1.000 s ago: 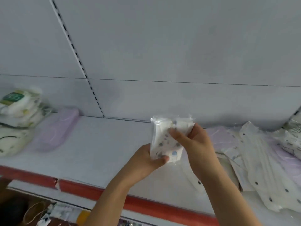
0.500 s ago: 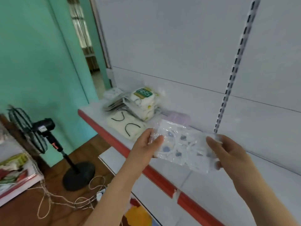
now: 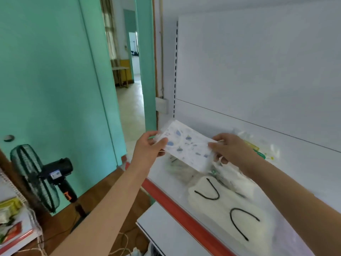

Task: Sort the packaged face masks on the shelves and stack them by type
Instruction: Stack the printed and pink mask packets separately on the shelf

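Both hands hold a white packaged mask with blue spots (image 3: 186, 145) flat in the air, above the left end of the white shelf (image 3: 302, 174). My left hand (image 3: 147, 150) pinches its left edge and my right hand (image 3: 230, 150) pinches its right edge. Below it lies a cream mask pack with black ear loops (image 3: 227, 209). Further mask packs (image 3: 232, 178) are piled under my right hand, and packs with green labels (image 3: 258, 152) sit behind it, partly hidden.
The shelf has a red front strip (image 3: 175, 202) and a lower white shelf (image 3: 166, 231) beneath. A black standing fan (image 3: 38, 180) stands on the wooden floor at the left, by a green wall and an open doorway (image 3: 129, 89). String lies on the floor.
The view swung left from the shelf's right pile to its left end. The spotted pack, first held folded upright, is spread flat between both hands and carried over the left piles.
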`<state>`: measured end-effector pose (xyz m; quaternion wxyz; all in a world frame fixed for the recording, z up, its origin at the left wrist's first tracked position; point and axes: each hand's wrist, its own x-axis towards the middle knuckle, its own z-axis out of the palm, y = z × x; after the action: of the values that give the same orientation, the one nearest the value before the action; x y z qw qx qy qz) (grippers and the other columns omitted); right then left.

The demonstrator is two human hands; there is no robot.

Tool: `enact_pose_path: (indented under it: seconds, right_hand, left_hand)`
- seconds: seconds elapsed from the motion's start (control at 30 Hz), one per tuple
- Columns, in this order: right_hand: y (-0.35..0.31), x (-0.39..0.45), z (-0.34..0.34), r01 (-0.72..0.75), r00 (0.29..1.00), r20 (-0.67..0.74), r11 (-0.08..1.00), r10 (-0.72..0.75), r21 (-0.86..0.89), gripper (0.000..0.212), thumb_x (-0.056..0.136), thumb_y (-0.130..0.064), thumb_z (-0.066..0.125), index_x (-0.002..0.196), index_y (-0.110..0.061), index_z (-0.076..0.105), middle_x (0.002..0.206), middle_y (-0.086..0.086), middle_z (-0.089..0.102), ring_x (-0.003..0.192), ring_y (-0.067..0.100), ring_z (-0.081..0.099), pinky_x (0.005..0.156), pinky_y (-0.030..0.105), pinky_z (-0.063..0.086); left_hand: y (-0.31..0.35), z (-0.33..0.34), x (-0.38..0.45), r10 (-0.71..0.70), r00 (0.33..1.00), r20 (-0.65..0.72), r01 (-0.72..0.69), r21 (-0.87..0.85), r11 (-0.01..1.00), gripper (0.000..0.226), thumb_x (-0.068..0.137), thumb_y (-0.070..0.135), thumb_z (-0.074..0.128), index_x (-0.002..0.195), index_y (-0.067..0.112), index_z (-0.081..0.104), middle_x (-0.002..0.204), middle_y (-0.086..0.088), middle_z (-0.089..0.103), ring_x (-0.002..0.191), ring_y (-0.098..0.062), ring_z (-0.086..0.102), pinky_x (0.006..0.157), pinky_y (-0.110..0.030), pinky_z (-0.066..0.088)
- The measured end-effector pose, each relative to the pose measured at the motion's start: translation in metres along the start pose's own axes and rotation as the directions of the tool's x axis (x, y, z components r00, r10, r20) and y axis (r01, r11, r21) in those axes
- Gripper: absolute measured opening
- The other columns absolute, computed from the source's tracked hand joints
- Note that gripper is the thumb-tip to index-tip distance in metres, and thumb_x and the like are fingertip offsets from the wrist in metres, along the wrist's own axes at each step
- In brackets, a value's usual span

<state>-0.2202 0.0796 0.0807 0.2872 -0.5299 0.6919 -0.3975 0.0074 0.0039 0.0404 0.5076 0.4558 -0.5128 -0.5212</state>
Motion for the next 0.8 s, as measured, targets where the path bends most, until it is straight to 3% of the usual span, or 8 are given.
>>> enact_pose_path:
  seconds: [0.13,0.23,0.3,0.43,0.53,0.6,0.67,0.8]
  right_hand:
    - [-0.018,0.096,0.026,0.038,0.999,0.015,0.971,-0.035,-0.236,0.012,0.09,-0.024,0.07,0.094,-0.012,0.069,0.071,0.003,0.069,0.056,0.01,0.062,0.064,0.025,0.056]
    - [-0.018,0.151,0.047,0.036,0.998,0.055,0.963,-0.023,-0.267,0.015,0.09,-0.019,0.067,0.101,-0.009,0.067,0.066,0.001,0.068,0.051,0.007,0.063,0.084,0.028,0.056]
    - [-0.016,0.176,0.06,0.006,0.996,0.082,0.962,0.017,-0.274,0.014,0.092,-0.016,0.064,0.104,-0.009,0.063,0.065,0.0,0.068,0.048,0.003,0.062,0.084,0.025,0.054]
    - [-0.012,0.206,0.09,-0.004,0.994,0.099,0.943,0.039,-0.334,0.015,0.092,-0.011,0.063,0.106,-0.008,0.063,0.098,0.008,0.071,0.066,0.017,0.07,0.085,0.031,0.057]
    - [0.002,0.223,0.101,0.052,0.997,0.074,0.81,-0.011,-0.584,0.007,0.089,-0.018,0.063,0.096,-0.015,0.062,0.112,0.008,0.066,0.099,0.027,0.066,0.086,0.035,0.054]
    - [0.014,0.225,0.097,0.015,0.999,0.039,0.704,0.018,-0.71,0.008,0.09,-0.017,0.061,0.097,-0.013,0.063,0.112,0.009,0.063,0.104,0.028,0.062,0.084,0.036,0.053]
    - [0.023,0.218,0.09,-0.039,0.994,0.028,0.562,0.11,-0.826,0.019,0.092,-0.015,0.058,0.11,-0.011,0.064,0.116,0.009,0.061,0.107,0.029,0.061,0.085,0.037,0.053]
    - [0.028,0.203,0.085,-0.109,0.981,-0.044,0.347,0.189,-0.932,0.024,0.095,-0.015,0.057,0.118,-0.014,0.063,0.121,0.008,0.061,0.11,0.029,0.062,0.083,0.035,0.05]
  left_hand:
    - [-0.015,-0.008,0.076,0.036,0.997,-0.074,-0.033,0.047,0.998,0.028,0.095,0.007,0.068,0.122,0.006,0.06,0.106,-0.02,0.068,0.072,-0.017,0.062,0.058,-0.017,0.055]
    - [-0.026,-0.01,0.119,0.011,0.991,-0.135,-0.002,0.066,0.998,0.028,0.098,0.002,0.059,0.126,0.005,0.058,0.107,-0.015,0.065,0.074,-0.014,0.063,0.056,-0.014,0.054]
    - [-0.033,-0.015,0.144,-0.003,0.988,-0.155,0.016,0.081,0.997,0.031,0.098,0.001,0.057,0.129,0.005,0.057,0.113,-0.015,0.064,0.079,-0.013,0.064,0.058,-0.014,0.054]
    - [-0.049,-0.025,0.184,0.032,0.982,-0.184,0.0,0.172,0.985,0.033,0.099,0.002,0.058,0.132,0.005,0.055,0.12,-0.016,0.064,0.092,-0.021,0.068,0.066,-0.018,0.056]
    - [-0.066,-0.024,0.209,0.029,0.991,-0.131,0.005,0.255,0.967,0.029,0.097,0.005,0.062,0.126,0.006,0.057,0.12,-0.018,0.064,0.103,-0.031,0.068,0.077,-0.03,0.059]
    - [-0.081,-0.018,0.218,0.033,0.999,-0.033,-0.019,0.368,0.929,0.028,0.095,0.011,0.067,0.122,0.008,0.061,0.115,-0.014,0.065,0.099,-0.029,0.066,0.085,-0.032,0.054]
    - [-0.096,-0.008,0.219,0.045,0.994,0.101,-0.089,0.5,0.861,0.028,0.091,0.017,0.072,0.118,0.009,0.066,0.107,-0.007,0.067,0.092,-0.022,0.062,0.078,-0.023,0.043]
    - [-0.114,0.005,0.218,0.002,0.971,0.24,-0.142,0.565,0.813,0.036,0.088,0.027,0.075,0.116,0.006,0.066,0.115,-0.012,0.065,0.1,-0.025,0.062,0.082,-0.027,0.045]
